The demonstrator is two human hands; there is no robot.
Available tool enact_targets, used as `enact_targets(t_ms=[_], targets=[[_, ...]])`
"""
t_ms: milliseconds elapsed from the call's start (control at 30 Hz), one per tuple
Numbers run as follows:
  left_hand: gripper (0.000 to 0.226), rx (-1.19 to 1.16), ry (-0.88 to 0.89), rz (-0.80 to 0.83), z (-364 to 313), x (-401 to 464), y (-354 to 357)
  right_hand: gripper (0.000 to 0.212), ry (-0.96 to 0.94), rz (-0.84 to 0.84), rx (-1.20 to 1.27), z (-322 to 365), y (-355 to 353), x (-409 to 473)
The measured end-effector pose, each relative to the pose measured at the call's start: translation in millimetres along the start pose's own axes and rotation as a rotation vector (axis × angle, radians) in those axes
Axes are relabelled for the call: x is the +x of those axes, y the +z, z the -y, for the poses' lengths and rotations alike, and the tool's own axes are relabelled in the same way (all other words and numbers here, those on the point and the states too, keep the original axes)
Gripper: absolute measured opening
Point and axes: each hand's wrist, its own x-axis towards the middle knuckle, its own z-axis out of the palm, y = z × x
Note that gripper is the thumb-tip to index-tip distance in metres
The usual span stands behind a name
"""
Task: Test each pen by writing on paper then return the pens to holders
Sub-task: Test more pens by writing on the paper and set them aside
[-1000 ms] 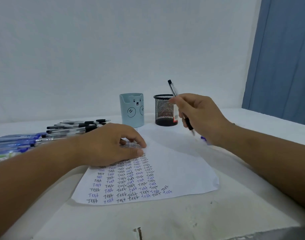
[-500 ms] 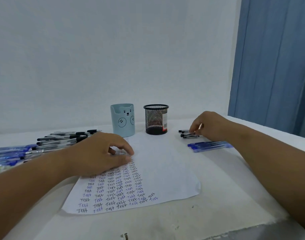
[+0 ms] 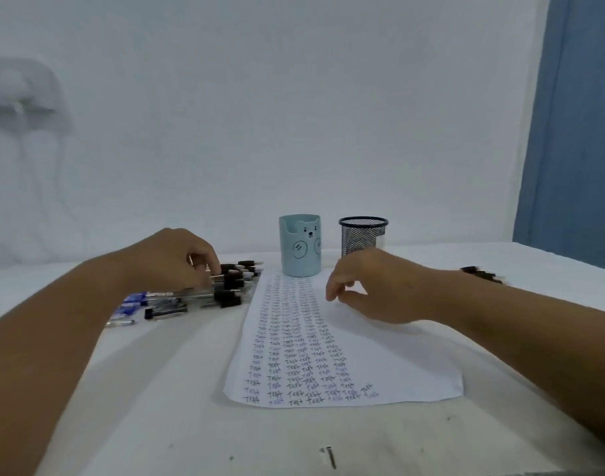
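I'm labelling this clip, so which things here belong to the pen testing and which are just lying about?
Belongs to the job:
pile of pens
paper
bear holder
mesh holder
tested pens
left hand
right hand

Just lying about:
small dark bit near the table edge
blue curtain

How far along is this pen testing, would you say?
Well underway: the paper holds columns of the written word "Test" on its left half, and a few pens lie set aside at the right. In hand: the left hand reaches into the pile of pens, seemingly for the next one; the right hand hovers empty. Left: that pile, and both holders, blue bear and black mesh, show no pens.
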Motion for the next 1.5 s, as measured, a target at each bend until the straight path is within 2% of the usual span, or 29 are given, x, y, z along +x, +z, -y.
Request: enact_targets(t_ms=[133, 233, 333, 400, 567, 767, 1033, 1133, 1200, 1300, 1367, 1433, 1500], targets=[[0.027, -0.006, -0.211, -0.117, 45, -2, -18, 0.021, -0.109, 0.124, -0.016, 34, 2, 24], [0.036, 0.038, -0.372, -0.092, 78, -10, -24, 0.019, -0.126, 0.056, 0.044, 41, 19, 37], [0.041, 0.061, -0.438, -0.039, 95, -15, -26, 0.015, -0.096, -0.044, 0.175, 36, 41, 37], [0.04, 0.077, -0.448, -0.024, 96, -15, -28, 0.014, -0.098, -0.063, 0.205, 32, 46, 36], [0.019, 0.035, -0.442, -0.016, 93, -11, -19, 0.015, -0.114, -0.081, 0.219, 32, 46, 36], [0.02, -0.018, -0.443, -0.045, 96, -10, -10, 0.013, -0.089, -0.086, 0.248, 35, 44, 32], [0.018, 0.031, -0.433, 0.035, 100, -5, -8, 0.014, -0.051, -0.07, 0.277, 38, 41, 30], [0.014, 0.046, -0.397, -0.055, 99, -1, -9, 0.014, -0.043, -0.067, 0.277, 39, 40, 29], [0.014, 0.02, -0.387, -0.235, 101, 4, -11, 0.014, -0.029, -0.062, 0.287, 40, 39, 28], [0.019, -0.188, -0.317, -0.657, 94, 11, -13, 0.016, -0.012, -0.086, 0.287, 40, 39, 26], [0.025, -0.457, -0.178, -0.813, 72, 14, -14, 0.018, 0.002, -0.125, 0.288, 40, 37, 25], [0.034, -0.797, -0.052, -0.785, 41, 13, -14, 0.019, 0.015, -0.164, 0.294, 39, 34, 24], [0.033, -1.157, -0.004, -0.662, 11, 10, -9, 0.018, 0.025, -0.195, 0.304, 38, 33, 23]])
